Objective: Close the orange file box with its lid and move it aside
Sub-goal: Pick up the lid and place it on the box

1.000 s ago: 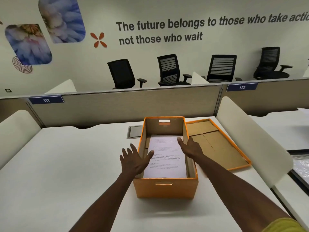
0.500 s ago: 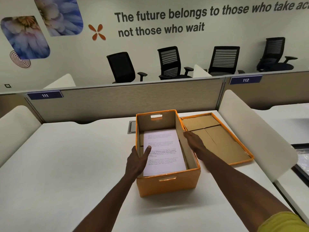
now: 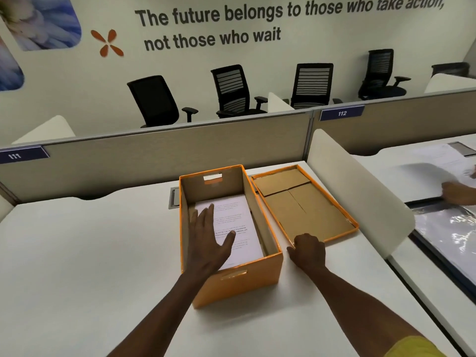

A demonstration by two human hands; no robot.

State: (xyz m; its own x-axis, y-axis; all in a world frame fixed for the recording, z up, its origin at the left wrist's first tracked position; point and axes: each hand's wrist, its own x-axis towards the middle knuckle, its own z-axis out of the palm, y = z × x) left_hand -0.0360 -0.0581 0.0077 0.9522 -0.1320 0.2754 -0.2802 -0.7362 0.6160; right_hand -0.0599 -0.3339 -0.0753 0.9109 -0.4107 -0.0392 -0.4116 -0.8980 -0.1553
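The orange file box stands open in the middle of the white desk, with a stack of printed papers inside. My left hand lies flat and spread on those papers, inside the box. The orange lid lies upside down on the desk just right of the box, its brown cardboard inside facing up. My right hand rests with curled fingers at the lid's near left corner; whether it grips the rim I cannot tell.
A white curved divider stands right of the lid. Beyond it, another person's hand works on the neighbouring desk. A beige partition borders the back, with a cable hatch behind the box. Bare white desk spreads to the left.
My left hand moved off the box's left wall onto the papers inside. My right hand left the box's right wall and came down to the lid's near corner.
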